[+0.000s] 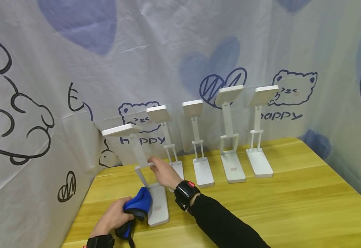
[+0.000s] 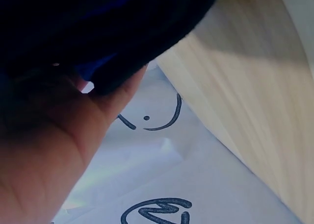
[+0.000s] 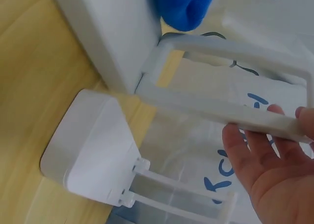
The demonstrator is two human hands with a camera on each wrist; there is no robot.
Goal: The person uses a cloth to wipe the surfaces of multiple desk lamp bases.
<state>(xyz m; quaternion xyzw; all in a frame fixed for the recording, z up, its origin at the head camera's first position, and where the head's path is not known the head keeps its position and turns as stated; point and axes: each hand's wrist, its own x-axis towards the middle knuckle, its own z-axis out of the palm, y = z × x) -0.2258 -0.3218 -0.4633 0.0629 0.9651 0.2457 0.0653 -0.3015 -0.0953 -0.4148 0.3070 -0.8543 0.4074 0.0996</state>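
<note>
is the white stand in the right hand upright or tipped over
Upright: the white stand has its base on the table, its plate raised above; the right hand holds its bracket.

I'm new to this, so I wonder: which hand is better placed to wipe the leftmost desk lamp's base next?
Probably the left hand: it grips the blue cloth beside that base, while the right hand holds the lamp's frame.

Left grip [image 1: 114, 214], fingers [image 1: 125, 200] curled, nearer the body; right grip [image 1: 166, 173] farther forward, thumb [image 3: 306, 122] opposing fingers, its arm [image 1: 220, 220] extended obliquely leftward.
</note>
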